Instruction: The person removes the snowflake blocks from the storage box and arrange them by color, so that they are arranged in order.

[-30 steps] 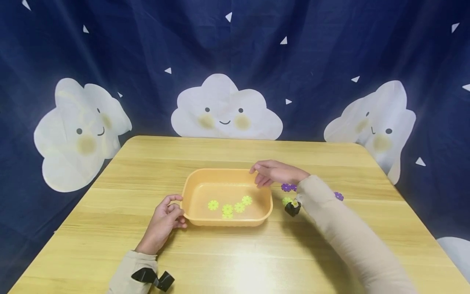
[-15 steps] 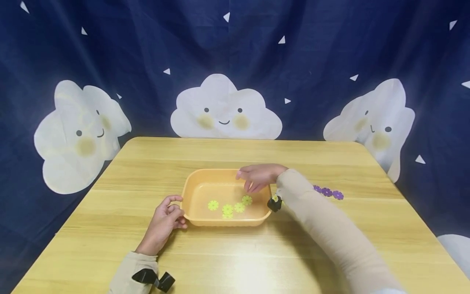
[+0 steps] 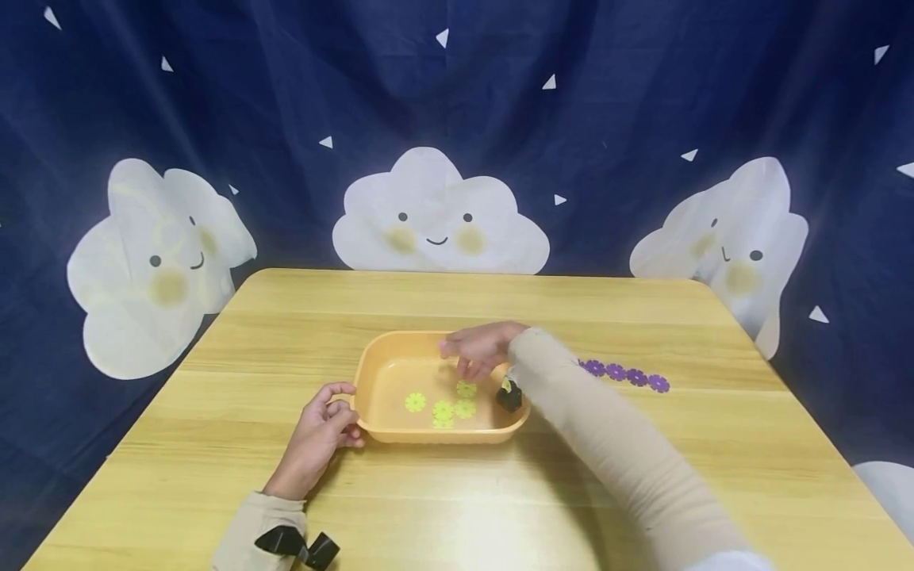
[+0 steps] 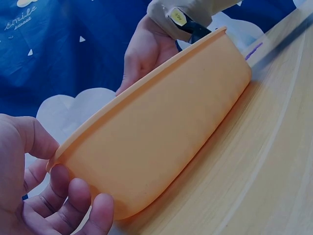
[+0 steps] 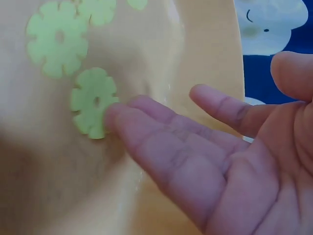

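An orange plastic basin (image 3: 443, 436) stands on the wooden table. My left hand (image 3: 316, 436) grips its left end; in the left wrist view the thumb lies at the rim with the fingers curled against the outer wall. Reaching over the back right part of the basin, my right hand (image 3: 481, 349) has its fingers stretched downward. One fingertip touches a yellow-green notched plastic disc (image 5: 88, 95), flower-shaped with a hole in the middle. Several matching discs (image 3: 415, 402) lie on the basin floor, two of them overlapping near the front wall.
Purple notched discs (image 3: 616, 371) lie in a row on the table (image 3: 400, 507), right of the basin and partly behind the right sleeve (image 3: 607, 432). Black wrist cameras (image 3: 509, 395) ride on both wrists. A dark blue curtain (image 3: 614, 95) with clouds hangs behind the table.
My right hand has moved left from the basin's right rim to over its inside. The disc under its fingers has slid a little left. More purple discs show. The left hand stays put.
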A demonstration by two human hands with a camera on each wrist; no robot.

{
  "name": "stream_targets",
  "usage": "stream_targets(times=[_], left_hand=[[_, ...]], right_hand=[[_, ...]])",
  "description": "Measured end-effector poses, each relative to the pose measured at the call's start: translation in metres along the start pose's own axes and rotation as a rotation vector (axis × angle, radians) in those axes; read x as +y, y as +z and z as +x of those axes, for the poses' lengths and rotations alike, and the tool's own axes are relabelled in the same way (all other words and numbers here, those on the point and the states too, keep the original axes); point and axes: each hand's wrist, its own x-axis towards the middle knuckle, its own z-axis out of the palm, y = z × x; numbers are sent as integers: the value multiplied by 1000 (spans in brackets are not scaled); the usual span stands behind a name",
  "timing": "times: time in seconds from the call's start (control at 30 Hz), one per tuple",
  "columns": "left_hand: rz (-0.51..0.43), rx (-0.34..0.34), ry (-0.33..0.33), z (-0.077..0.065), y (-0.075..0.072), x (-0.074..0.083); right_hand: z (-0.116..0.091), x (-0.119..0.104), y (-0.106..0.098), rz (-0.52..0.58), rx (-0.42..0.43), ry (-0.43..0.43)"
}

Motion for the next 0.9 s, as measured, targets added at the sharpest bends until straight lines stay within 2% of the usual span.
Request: stream_targets(times=[0.17, 0.3, 0.37, 0.53, 0.6, 0.67, 0.9], left_hand=[[4, 5, 9, 0, -1, 0], [3, -4, 12, 0, 0, 0], [5, -6, 9, 0, 0, 0], [15, 0, 5, 0, -1, 0], [17, -2, 11, 0, -1, 1], [16, -4, 13, 0, -1, 1], [9, -7, 1, 1, -1, 0]], right_hand=[[7, -4, 5, 18, -43, -71], [11, -1, 4, -39, -52, -128], [13, 1, 3, -127, -43, -169], [17, 5, -1, -454, 25, -269], [18, 7, -1, -534, 52, -289], [19, 8, -1, -550, 66, -286], [20, 11, 8, -504, 62, -222]])
